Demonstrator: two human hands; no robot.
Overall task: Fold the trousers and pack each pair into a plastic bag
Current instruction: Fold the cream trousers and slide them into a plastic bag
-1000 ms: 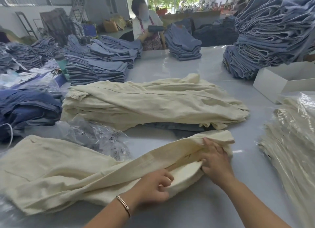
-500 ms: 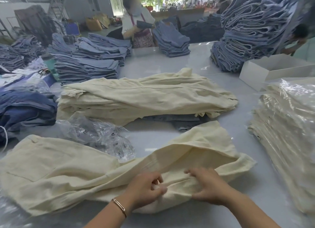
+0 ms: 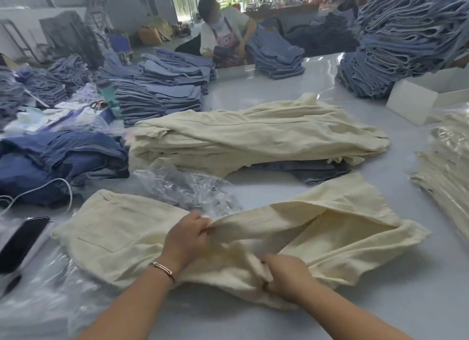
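Trousers (image 3: 119, 235) lie half folded under our fingers, left hand (image 3: 186, 238) pinching a leg fold, right hand (image 3: 286, 276) gripping bunched cloth. Beyond our fingertips a plastic bag (image 3: 187, 187) waits unused. Bagged pairs (image 3: 449, 177) to their right suggest many done; an unfolded pile (image 3: 253, 136) remains.

Plain cream trousers (image 3: 121, 235) lie on the pale grey bench (image 3: 317, 70); blue denim stacks (image 3: 162, 96) line its far edge.
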